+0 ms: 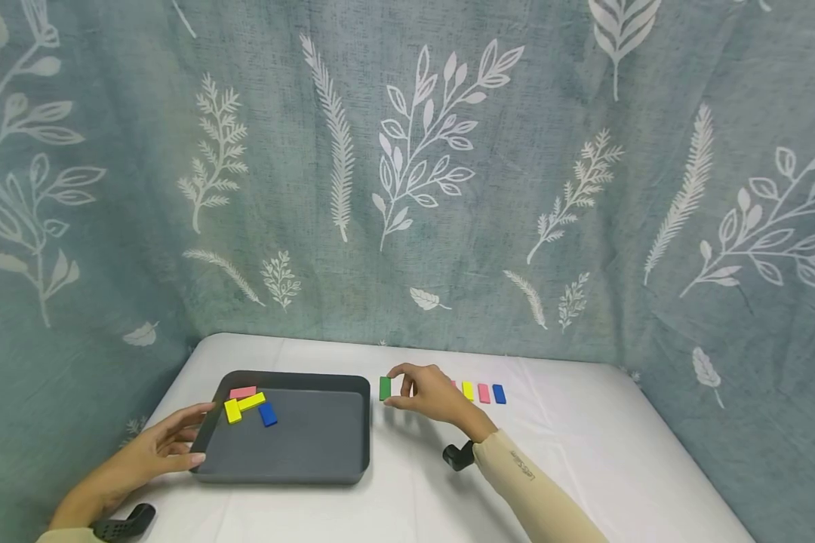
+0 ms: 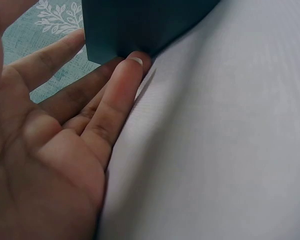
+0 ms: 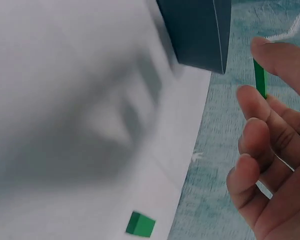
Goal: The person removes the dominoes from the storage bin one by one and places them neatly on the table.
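Observation:
My right hand (image 1: 436,392) pinches a green block (image 1: 385,388) between thumb and fingertips, just right of the tray and above the table. In the right wrist view the held green block (image 3: 260,78) shows edge-on between thumb and index finger. My left hand (image 1: 151,445) rests at the left side of a dark grey tray (image 1: 312,437), its fingers loosely extended and touching the wall, thumb by the near corner. Inside the tray's left part lie a pink block (image 1: 243,392), two yellow blocks (image 1: 233,411) and a blue block (image 1: 268,414).
On the white table (image 1: 584,452), right of the tray, a row holds a yellow block (image 1: 468,391), a pink block (image 1: 484,393) and a blue block (image 1: 499,394); my right hand partly hides it. Another green block (image 3: 140,224) lies on the cloth. A patterned curtain (image 1: 407,302) surrounds the table.

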Demonstrator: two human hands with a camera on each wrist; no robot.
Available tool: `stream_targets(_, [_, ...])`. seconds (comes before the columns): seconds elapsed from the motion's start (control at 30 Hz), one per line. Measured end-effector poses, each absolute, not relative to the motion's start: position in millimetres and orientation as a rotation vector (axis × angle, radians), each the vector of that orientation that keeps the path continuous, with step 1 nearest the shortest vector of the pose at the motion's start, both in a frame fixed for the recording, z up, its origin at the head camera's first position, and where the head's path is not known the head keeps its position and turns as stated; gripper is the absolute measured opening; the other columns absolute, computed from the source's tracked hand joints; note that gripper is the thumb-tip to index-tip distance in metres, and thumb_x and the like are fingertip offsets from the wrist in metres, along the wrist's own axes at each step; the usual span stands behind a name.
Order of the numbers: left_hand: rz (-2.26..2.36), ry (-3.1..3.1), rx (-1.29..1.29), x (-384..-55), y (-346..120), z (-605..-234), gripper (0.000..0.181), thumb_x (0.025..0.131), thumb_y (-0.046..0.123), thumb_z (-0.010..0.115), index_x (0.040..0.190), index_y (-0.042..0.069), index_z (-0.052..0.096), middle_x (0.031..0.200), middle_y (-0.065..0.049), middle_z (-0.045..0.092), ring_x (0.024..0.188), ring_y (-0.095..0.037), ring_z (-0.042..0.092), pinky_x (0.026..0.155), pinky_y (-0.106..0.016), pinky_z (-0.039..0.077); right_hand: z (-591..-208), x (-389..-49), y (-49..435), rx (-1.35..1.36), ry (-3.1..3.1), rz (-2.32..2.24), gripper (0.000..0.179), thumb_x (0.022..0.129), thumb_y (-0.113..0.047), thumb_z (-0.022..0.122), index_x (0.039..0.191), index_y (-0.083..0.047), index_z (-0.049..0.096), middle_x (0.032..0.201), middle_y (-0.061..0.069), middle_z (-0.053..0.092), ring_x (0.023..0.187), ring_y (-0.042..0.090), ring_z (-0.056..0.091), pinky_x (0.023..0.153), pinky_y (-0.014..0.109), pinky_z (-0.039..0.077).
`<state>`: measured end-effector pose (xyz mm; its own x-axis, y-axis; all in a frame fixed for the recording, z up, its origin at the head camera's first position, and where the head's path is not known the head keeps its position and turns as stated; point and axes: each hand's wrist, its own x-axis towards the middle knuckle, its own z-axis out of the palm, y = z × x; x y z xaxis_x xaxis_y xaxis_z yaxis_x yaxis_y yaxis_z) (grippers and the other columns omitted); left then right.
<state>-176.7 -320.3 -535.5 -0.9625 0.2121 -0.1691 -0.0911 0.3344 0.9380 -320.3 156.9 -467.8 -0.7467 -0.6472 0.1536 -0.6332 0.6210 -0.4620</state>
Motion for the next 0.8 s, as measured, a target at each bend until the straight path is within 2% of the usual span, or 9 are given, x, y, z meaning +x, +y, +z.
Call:
stream_targets(0.57, [1.682,2.319,0.083,-175.9,-317.7,-533.7,0.084,0.097,0.026,0.073,0.164,0.014,0.023,0.163,-0.021,0.025,0.138,-0.043,0.03,0.098,-0.05,0.045,-488.7,-314.5,213.0,-1.014,2.845,-0.845,0.041,0.091,-0.031,0.081,0.125,-0.012,0.068,0.076,-0.012,0.062,0.059,0.006,0.052,0.056,0.025,0.044])
stream_targets(0.8, [1.659,2.339,0.066,-176.6,-317.5,-534.3,0.084,0.097,0.028,0.073,0.163,0.015,0.023,0.162,-0.021,0.027,0.137,-0.042,0.034,0.097,-0.05,0.045,-501.0,-312.0,236.2,-0.954,2.843,-0.823,0.042,0.092,-0.033,0.08,0.124,-0.01,0.068,0.078,-0.012,0.061,0.062,0.007,0.054,0.058,0.026,0.047])
